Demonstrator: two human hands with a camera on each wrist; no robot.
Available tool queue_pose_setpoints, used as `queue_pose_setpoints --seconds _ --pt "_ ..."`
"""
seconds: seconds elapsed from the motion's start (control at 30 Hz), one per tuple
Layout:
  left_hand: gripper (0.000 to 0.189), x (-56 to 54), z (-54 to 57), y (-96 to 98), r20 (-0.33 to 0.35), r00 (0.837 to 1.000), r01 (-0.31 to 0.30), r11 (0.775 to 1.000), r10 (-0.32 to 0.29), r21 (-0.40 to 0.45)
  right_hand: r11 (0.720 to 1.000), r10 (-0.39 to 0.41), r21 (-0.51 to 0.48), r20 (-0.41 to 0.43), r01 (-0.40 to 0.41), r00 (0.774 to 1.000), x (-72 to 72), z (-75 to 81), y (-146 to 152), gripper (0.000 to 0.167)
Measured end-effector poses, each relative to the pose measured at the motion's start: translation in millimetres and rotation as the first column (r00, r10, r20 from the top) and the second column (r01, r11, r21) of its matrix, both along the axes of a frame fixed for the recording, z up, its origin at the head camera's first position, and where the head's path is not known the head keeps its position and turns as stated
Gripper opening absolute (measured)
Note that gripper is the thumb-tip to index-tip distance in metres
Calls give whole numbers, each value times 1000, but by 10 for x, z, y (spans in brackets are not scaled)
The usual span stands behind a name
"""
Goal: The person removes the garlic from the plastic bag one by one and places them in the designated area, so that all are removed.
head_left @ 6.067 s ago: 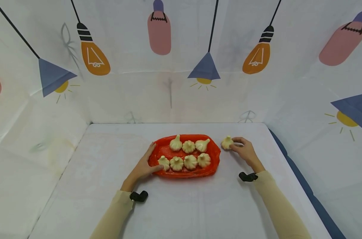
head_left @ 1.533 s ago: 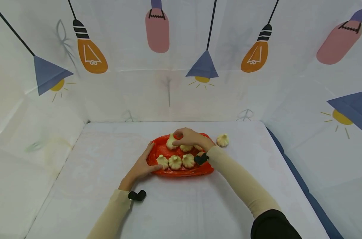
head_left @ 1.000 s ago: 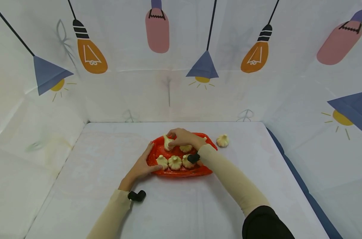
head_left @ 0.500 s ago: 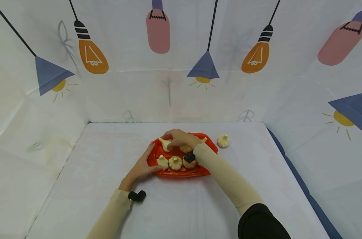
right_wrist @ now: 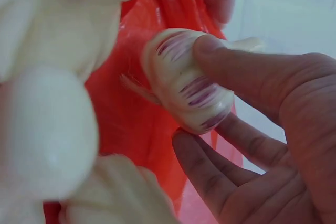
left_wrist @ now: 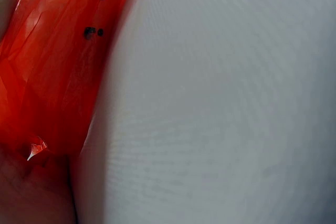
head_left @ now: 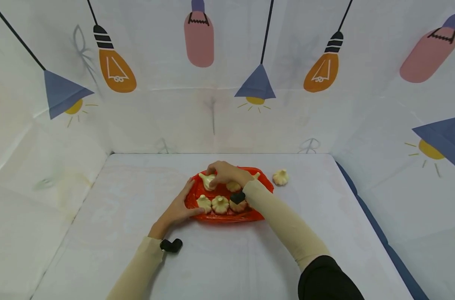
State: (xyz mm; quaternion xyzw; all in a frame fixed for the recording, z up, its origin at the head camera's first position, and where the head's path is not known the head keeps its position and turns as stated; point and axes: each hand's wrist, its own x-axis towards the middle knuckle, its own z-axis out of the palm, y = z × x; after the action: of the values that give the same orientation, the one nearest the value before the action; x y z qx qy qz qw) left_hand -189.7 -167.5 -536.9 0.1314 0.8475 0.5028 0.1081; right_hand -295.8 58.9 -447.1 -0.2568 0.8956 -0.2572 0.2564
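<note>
A red tray (head_left: 265,180) wrapped in a plastic bag lies on the white table, bearing two rows of garlic bulbs. My left hand (head_left: 177,209) grips its left end, fingers along the side and thumb over the front rim. In the left wrist view, red plastic (left_wrist: 50,77) shows black print. My right hand (head_left: 227,172) reaches across the tray and pinches the back-left garlic bulb (head_left: 205,181), whose stem points left. The right wrist view shows this bulb (right_wrist: 184,90) with purple streaks, between thumb and fingers. The right hand and wrist partly hide other bulbs.
One loose garlic bulb (head_left: 280,177) sits on the table right of the tray. Front-row bulbs (head_left: 220,204) lie close below my right wrist. A white wall sheet (head_left: 227,125) printed with lamps stands behind the table and at its sides.
From the loose bulb at the right, my right hand has moved left over the tray. It has turned the back-left bulb from stem up to stem left. My left hand has stayed put.
</note>
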Motion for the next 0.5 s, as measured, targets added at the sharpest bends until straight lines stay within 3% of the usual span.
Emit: queue_pose_setpoints --seconds 0.5 --pt "114 -3 6 6 3 1000 -7 1000 7 3 989 -31 -147 -38 25 999 37 186 280 38"
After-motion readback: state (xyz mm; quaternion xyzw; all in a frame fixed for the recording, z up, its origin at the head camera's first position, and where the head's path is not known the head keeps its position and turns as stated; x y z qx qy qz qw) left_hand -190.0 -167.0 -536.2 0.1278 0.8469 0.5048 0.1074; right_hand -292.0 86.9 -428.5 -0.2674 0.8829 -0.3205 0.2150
